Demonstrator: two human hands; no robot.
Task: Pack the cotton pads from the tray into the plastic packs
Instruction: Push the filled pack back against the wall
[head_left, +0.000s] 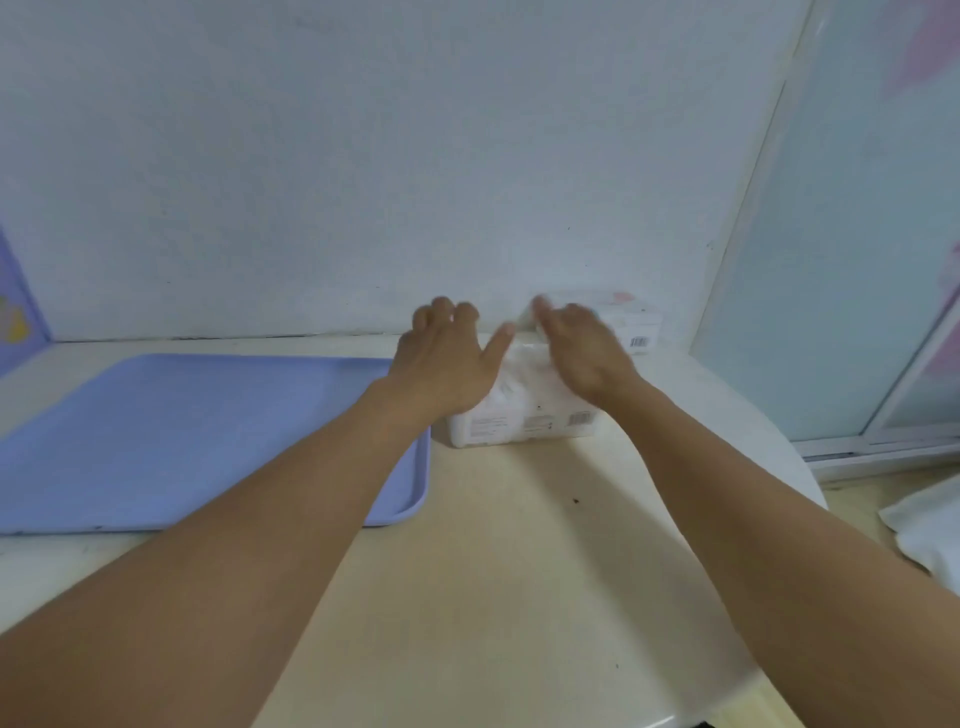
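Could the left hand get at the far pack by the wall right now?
Probably yes. The left hand is open over the near pack, and the far pack lies just beyond; only the right hand partly covers it.

A cream table (519, 571) is carrying a blue tray (156, 441). Just right of the tray a plastic pack (519, 423) is lying, another pack (631, 325) sitting behind it.

A flat lilac-blue tray (156, 436) lies at the left, its surface bare. Just beside its right edge lies a white plastic pack (519, 415), filled and lying on its side, with small print on its near face. A second pack (623, 322), blurred, stands behind it against the wall.
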